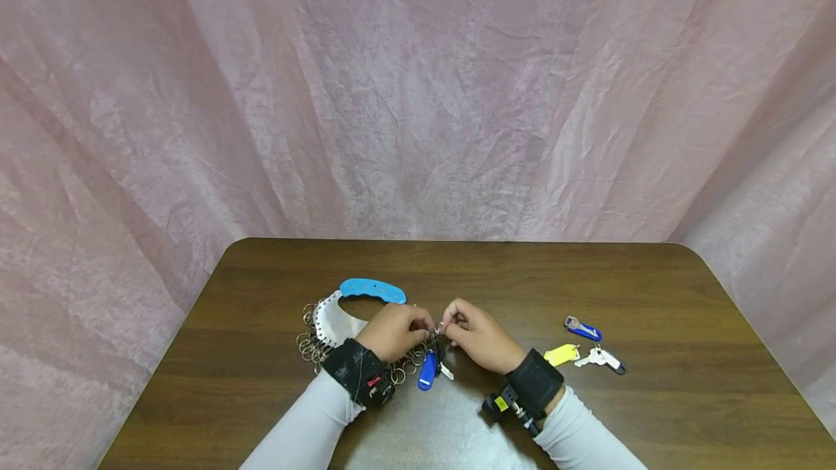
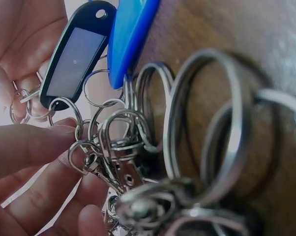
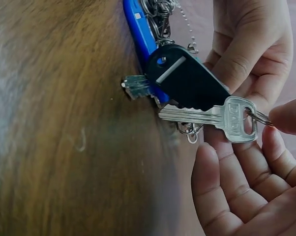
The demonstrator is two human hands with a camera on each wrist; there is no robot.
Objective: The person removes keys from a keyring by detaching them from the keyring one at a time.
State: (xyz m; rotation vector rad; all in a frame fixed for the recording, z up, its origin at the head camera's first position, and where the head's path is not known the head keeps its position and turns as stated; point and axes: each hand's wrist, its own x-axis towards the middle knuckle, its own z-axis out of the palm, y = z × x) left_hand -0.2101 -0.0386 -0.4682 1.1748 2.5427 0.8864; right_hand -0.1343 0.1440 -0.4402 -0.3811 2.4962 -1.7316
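Observation:
In the right wrist view, my right hand (image 3: 251, 191) pinches a small split ring (image 3: 260, 118) that carries a silver key (image 3: 207, 117). A black key tag (image 3: 185, 76) hangs beside that key, between the two hands. My left hand (image 2: 35, 172) pinches a small metal ring (image 2: 67, 105) near the black tag, with linked rings and clasps running down beside its fingers. Close by hangs a blue key tag (image 1: 427, 370), and a second key (image 3: 137, 87) shows near it. Left of the hands lies a white curved plate (image 1: 333, 323) with a blue handle (image 1: 372, 288) and many rings along its edge, partly hidden by my left hand.
On the wooden table (image 1: 496, 267), to the right, lie a blue item with a silver end (image 1: 583, 328), a yellow key tag (image 1: 562, 355) and a silver key (image 1: 592, 357) with a black tag (image 1: 615, 364). A pink curtain (image 1: 418, 93) hangs behind the table's far edge.

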